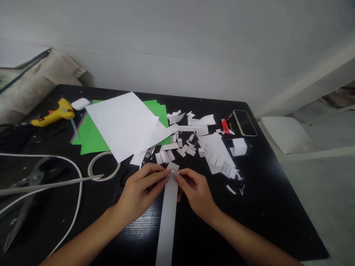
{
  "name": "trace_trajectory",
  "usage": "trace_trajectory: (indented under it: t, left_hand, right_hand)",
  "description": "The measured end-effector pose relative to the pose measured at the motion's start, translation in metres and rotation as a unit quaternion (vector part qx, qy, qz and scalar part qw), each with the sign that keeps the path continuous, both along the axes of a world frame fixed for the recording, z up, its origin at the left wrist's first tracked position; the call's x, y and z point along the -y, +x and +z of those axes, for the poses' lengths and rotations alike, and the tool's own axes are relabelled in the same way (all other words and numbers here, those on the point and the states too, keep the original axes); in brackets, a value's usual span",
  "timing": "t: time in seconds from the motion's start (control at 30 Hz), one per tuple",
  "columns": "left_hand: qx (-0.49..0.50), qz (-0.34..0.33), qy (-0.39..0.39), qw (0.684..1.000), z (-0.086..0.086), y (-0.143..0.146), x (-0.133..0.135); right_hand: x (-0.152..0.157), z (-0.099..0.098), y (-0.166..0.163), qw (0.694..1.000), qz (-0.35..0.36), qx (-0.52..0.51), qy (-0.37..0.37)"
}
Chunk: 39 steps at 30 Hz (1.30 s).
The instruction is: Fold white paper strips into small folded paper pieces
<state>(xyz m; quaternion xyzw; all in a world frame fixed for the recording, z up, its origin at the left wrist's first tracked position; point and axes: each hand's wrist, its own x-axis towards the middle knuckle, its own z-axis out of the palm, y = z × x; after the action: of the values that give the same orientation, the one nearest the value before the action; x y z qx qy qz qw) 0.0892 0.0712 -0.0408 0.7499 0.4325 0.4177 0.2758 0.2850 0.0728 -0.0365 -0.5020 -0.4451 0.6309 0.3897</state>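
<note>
A long white paper strip (pixel 168 218) runs from the table's near edge up to my hands on the black table (pixel 266 207). My left hand (pixel 142 188) pinches the strip's far end with its fingers pressed together. My right hand (pixel 194 188) pinches the same end from the right side. Just beyond my fingertips lie several small folded white paper pieces (pixel 177 149). Scissors (pixel 148 157) lie partly hidden under a large white sheet (pixel 124 123).
Green paper (pixel 91 136) lies under the white sheet. At the left are a yellow glue gun (pixel 55 114), a white earbud case (pixel 80 103), a white cable (pixel 77 177) and dark shears (pixel 30 192). A phone (pixel 244 122), red lighter (pixel 225 126) and cut sheet (pixel 219 153) sit right.
</note>
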Motion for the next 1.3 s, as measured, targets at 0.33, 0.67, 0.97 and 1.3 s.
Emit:
trace_trajectory:
  t: [0.33,0.67,0.97,1.3]
  left_hand:
    - [-0.004,-0.007,-0.01,1.0,0.0061,0.0023,0.0011]
    - [-0.001,0.032,-0.094,0.995,0.0012,0.0003,0.0025]
    - [0.013,0.051,-0.128,0.99,0.0016,0.0036,-0.0002]
    - [0.074,0.078,-0.183,0.977,0.0024,0.0027,-0.0013]
  right_hand:
    - [-0.0011,-0.0008,0.0,1.0,0.011,0.001,-0.002]
    - [-0.0006,0.0006,0.0002,1.0,0.011,0.001,0.004]
    - [0.0016,-0.0007,0.0006,1.0,0.009,-0.004,-0.004]
    - [-0.0011,0.0009,0.0019,0.999,-0.004,-0.033,-0.02]
